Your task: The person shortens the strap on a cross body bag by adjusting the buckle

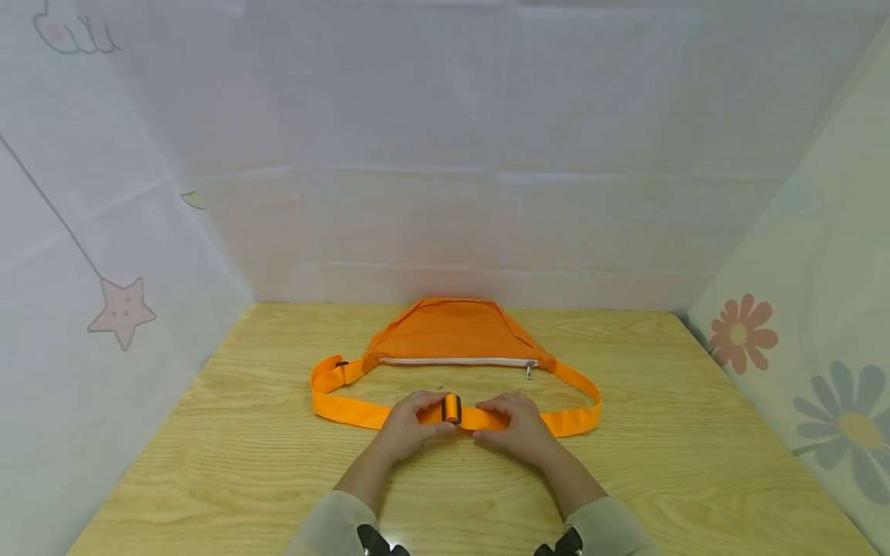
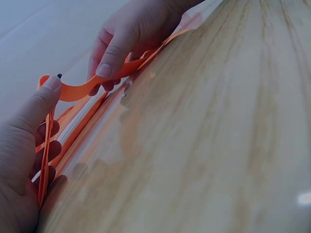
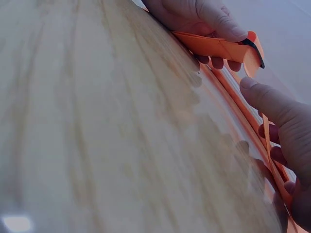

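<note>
An orange waist bag (image 1: 459,332) with a white zipper lies at the back of the table. Its orange strap (image 1: 348,409) loops forward toward me, and a black slide buckle (image 1: 456,410) sits on the strap's front stretch. My left hand (image 1: 410,425) pinches the strap just left of the buckle, thumb near the buckle's edge. To the right of the buckle, my right hand (image 1: 518,428) pinches the strap between thumb and fingers. In the right wrist view the strap (image 3: 214,46) is folded through the buckle (image 3: 254,51), raised off the table.
The wood-grain table (image 1: 243,479) runs back to a pale cloth wall (image 1: 480,193). Cloth sides stand at left and right, printed with a pink star (image 1: 122,310) and flowers (image 1: 743,333). A metal zipper pull (image 1: 530,371) hangs at the bag's right end. A second dark buckle (image 1: 341,364) is on the strap's left loop.
</note>
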`<action>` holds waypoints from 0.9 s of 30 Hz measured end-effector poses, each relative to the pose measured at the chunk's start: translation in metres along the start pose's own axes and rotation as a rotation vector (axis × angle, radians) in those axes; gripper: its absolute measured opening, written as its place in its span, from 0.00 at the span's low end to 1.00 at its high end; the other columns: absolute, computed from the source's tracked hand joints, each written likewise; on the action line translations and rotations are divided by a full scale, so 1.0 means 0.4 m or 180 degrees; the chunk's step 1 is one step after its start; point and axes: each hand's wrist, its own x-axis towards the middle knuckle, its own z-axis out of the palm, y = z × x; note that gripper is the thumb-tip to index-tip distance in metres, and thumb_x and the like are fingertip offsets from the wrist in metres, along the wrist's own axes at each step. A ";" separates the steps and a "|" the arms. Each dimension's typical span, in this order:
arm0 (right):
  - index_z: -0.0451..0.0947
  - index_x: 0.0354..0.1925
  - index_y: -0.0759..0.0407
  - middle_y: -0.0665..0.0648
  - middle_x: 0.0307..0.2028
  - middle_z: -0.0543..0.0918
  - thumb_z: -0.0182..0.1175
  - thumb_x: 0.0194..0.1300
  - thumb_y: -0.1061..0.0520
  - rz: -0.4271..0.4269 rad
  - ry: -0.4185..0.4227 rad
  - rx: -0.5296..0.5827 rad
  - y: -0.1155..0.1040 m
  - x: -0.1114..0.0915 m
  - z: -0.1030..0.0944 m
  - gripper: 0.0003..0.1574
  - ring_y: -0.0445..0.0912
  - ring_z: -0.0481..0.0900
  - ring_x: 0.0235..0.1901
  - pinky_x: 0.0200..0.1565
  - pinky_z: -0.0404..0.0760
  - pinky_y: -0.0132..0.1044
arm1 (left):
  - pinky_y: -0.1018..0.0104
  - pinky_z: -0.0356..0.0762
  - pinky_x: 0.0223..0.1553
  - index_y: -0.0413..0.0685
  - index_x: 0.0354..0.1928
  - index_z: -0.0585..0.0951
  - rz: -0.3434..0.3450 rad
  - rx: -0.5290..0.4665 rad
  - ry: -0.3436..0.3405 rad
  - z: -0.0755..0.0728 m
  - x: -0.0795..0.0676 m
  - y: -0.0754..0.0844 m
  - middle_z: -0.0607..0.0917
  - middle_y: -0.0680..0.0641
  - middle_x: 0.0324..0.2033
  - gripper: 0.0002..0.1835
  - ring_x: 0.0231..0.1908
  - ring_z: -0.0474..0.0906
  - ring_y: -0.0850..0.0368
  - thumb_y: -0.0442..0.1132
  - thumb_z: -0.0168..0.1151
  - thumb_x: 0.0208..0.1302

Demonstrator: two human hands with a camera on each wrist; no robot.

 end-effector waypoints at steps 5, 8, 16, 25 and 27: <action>0.83 0.52 0.42 0.46 0.50 0.82 0.75 0.49 0.38 -0.0077 -0.0015 -0.0148 -0.004 0.002 0.005 0.31 0.48 0.72 0.56 0.60 0.68 0.54 | 0.43 0.64 0.66 0.52 0.62 0.79 -0.0046 -0.0081 0.0001 -0.002 0.001 -0.004 0.80 0.47 0.59 0.32 0.62 0.73 0.46 0.53 0.72 0.56; 0.82 0.54 0.42 0.46 0.51 0.82 0.74 0.49 0.37 -0.0114 -0.0039 -0.0220 -0.005 0.004 0.009 0.33 0.48 0.71 0.56 0.61 0.67 0.54 | 0.42 0.64 0.67 0.52 0.62 0.79 -0.0049 -0.0083 0.0004 -0.002 0.002 -0.005 0.80 0.47 0.58 0.32 0.62 0.73 0.45 0.53 0.72 0.56; 0.83 0.51 0.40 0.46 0.50 0.82 0.74 0.50 0.37 -0.0065 -0.0084 -0.0031 -0.013 0.010 0.019 0.30 0.48 0.70 0.56 0.60 0.69 0.54 | 0.42 0.64 0.66 0.52 0.62 0.79 -0.0029 -0.0107 -0.0012 -0.003 0.000 -0.005 0.81 0.48 0.57 0.32 0.61 0.73 0.46 0.53 0.72 0.56; 0.84 0.47 0.38 0.44 0.48 0.82 0.75 0.51 0.42 0.0093 -0.0016 0.0350 -0.021 0.016 0.021 0.23 0.47 0.71 0.57 0.62 0.69 0.53 | 0.42 0.64 0.66 0.52 0.62 0.79 -0.0013 -0.0105 0.0051 -0.003 0.003 -0.010 0.81 0.46 0.58 0.31 0.61 0.73 0.45 0.53 0.71 0.57; 0.84 0.47 0.39 0.44 0.48 0.83 0.75 0.51 0.42 0.0087 -0.0014 0.0400 -0.024 0.016 0.021 0.23 0.46 0.71 0.56 0.61 0.69 0.53 | 0.42 0.64 0.66 0.52 0.61 0.79 -0.0025 -0.0109 0.0050 -0.004 0.004 -0.009 0.81 0.46 0.58 0.31 0.61 0.73 0.45 0.53 0.71 0.56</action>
